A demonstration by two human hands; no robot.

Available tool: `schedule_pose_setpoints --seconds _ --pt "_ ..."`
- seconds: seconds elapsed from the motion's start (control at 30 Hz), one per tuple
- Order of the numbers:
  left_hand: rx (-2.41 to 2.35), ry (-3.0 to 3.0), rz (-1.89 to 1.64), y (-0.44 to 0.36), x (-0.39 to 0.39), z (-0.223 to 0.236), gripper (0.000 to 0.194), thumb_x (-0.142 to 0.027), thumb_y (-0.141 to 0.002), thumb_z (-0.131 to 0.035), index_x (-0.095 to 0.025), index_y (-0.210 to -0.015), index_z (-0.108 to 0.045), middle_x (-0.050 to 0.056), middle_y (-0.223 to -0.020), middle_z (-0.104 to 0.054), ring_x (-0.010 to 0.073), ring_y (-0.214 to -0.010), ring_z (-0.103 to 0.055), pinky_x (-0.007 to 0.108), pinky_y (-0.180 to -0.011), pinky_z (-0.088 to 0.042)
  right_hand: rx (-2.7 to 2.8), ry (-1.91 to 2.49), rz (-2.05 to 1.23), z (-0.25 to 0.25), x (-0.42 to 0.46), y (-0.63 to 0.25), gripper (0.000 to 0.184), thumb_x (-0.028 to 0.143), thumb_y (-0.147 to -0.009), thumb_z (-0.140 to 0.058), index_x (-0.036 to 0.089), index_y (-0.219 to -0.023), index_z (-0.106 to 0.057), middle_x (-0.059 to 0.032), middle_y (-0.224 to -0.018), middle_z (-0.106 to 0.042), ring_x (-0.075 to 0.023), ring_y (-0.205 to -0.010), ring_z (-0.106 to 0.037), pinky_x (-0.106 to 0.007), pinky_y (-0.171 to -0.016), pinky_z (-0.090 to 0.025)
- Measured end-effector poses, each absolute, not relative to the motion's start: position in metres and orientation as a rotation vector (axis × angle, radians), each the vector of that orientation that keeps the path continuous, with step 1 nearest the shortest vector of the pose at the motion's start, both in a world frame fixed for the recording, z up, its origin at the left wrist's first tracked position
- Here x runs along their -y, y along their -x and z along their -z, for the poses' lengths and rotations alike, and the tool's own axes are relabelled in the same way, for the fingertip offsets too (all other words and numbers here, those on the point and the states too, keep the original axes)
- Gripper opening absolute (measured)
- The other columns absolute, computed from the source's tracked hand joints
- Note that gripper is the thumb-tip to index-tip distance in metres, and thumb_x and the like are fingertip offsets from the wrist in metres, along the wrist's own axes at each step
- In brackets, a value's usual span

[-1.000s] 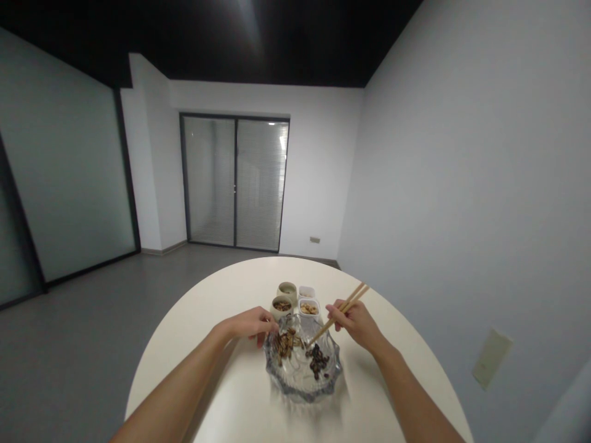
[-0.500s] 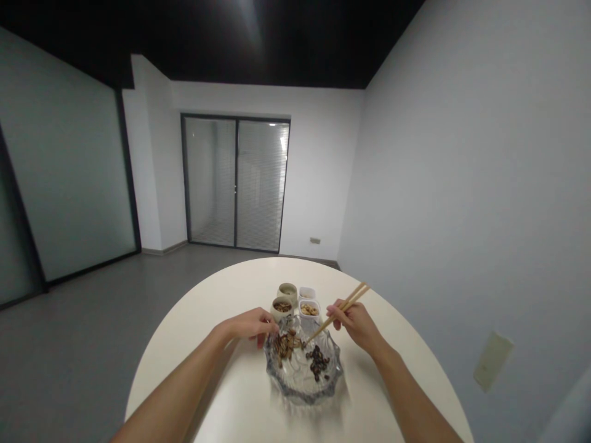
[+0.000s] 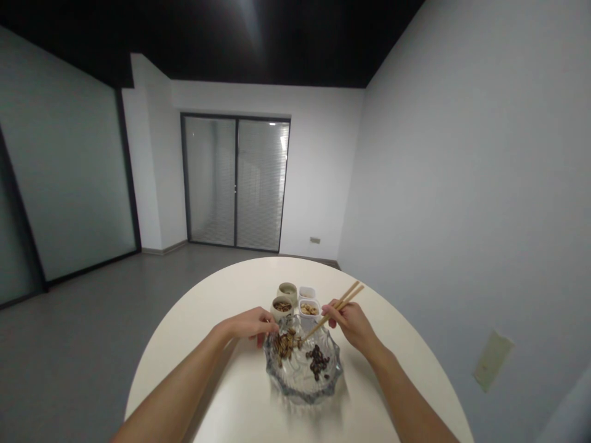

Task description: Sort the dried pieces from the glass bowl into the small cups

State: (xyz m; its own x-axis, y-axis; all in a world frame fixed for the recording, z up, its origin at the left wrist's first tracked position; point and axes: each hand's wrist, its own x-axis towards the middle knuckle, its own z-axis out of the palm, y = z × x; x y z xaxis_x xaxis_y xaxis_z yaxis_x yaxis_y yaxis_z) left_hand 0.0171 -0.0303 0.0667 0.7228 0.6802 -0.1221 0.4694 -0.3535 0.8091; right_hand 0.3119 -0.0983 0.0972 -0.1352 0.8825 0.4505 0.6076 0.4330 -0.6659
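My right hand (image 3: 347,318) is closed around a pair of wooden chopsticks (image 3: 340,301). Their tips reach down into a clear glass bowl (image 3: 307,397) with a scalloped rim, at the edge of a heap of brown, elongated pieces (image 3: 287,344). A separate pile of dark red-black pieces (image 3: 317,362) lies on the bowl's right side. At the bowl's left rim, my left hand (image 3: 256,325) grips the edge with its fingers closed. Whether the chopstick tips pinch a piece is too small to tell.
Behind the bowl stand a beige cup (image 3: 281,307) with brown pieces, another beige cup (image 3: 287,291), a white container (image 3: 309,309) of pale tan pieces and a second white container (image 3: 307,293). All rest on a round white table (image 3: 221,283). A wall (image 3: 462,184) rises at right.
My right hand has shifted slightly left, carrying the chopsticks, whose tips are now closer to the brown heap. My left hand keeps its place at the rim.
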Motion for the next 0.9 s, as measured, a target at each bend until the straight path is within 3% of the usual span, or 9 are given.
schedule_pose_setpoints --seconds 0.9 --pt "-0.883 -2.022 -0.297 -0.017 0.035 -0.072 0.040 -0.052 -0.081 -0.055 -0.015 -0.081 -0.067 -0.001 -0.052 -0.057 0.0134 -0.047 -0.051 0.023 -0.045 -0.032 1.761 1.133 -0.288 -0.111 0.105 -0.316 0.044 0.052 -0.095 -0.050 0.021 -0.074 -0.072 -0.0012 -0.057 -0.066 -0.0179 -0.056 -0.062 -0.027 -0.057 -0.047"
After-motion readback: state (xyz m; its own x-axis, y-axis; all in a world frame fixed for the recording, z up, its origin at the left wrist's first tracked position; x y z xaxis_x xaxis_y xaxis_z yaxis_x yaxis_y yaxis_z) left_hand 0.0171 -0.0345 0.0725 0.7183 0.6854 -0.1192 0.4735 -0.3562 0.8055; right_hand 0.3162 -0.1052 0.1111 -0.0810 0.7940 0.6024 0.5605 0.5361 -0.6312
